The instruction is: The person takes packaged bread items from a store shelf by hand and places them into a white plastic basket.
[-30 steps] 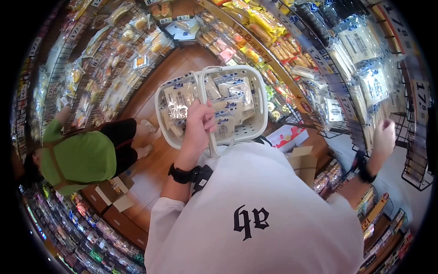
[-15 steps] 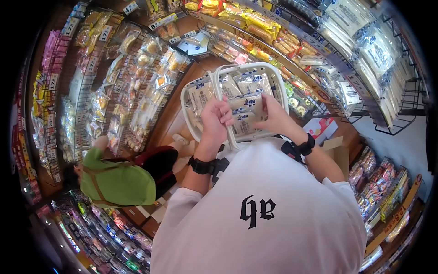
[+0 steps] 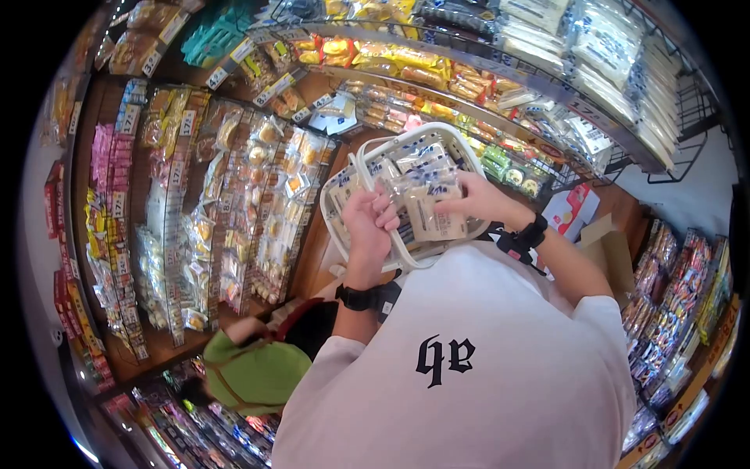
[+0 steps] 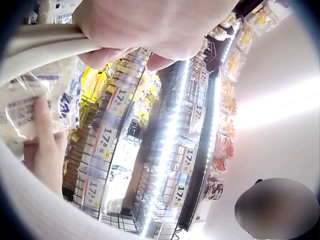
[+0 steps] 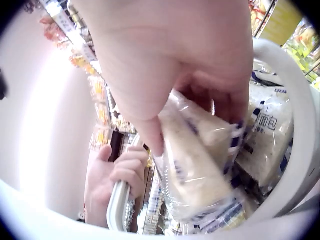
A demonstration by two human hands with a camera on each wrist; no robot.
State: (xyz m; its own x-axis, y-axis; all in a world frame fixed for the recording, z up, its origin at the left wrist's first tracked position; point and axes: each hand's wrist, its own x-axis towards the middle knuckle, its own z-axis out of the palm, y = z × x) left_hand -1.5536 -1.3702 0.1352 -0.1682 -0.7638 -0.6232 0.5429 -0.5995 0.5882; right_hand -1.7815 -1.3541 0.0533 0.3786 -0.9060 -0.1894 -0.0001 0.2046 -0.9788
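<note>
- The left hand [image 3: 369, 225] grips the handle [image 5: 118, 202] of the white basket [image 5: 304, 115]; its fingers curl round the bar, as the right wrist view shows.
- The right hand [image 3: 486, 201] pinches a bread packet [image 3: 432, 207], its thumb on one side and its other fingers on the far side, clamped on the clear wrapper.
- That packet is over the right half of the basket, toward the near edge, just beside the left hand; whether it touches the packets below, I cannot tell.
- In the right wrist view, pale bread shows through the wrapper, which has dark blue print.
- More packets [image 3: 426, 156] lie in the basket, some by the far right corner and others along the left edge.
- The near edge of the basket is close to the front of the white T-shirt [image 3: 500, 391], which has black lettering.
- Each wrist has a black band [image 3: 533, 231] with a small device.
- Similar white packets [image 3: 609, 43] fill the upper rack to the right, above the price tags [image 4: 105, 141], several reading 17.8.
- A person in a green top [image 3: 258, 377] is to the left, near the lower edge of the tall shelves [image 3: 176, 195] of wrapped snacks.
- An open cardboard box [image 3: 609, 252] stands to the right, beyond the right forearm.
</note>
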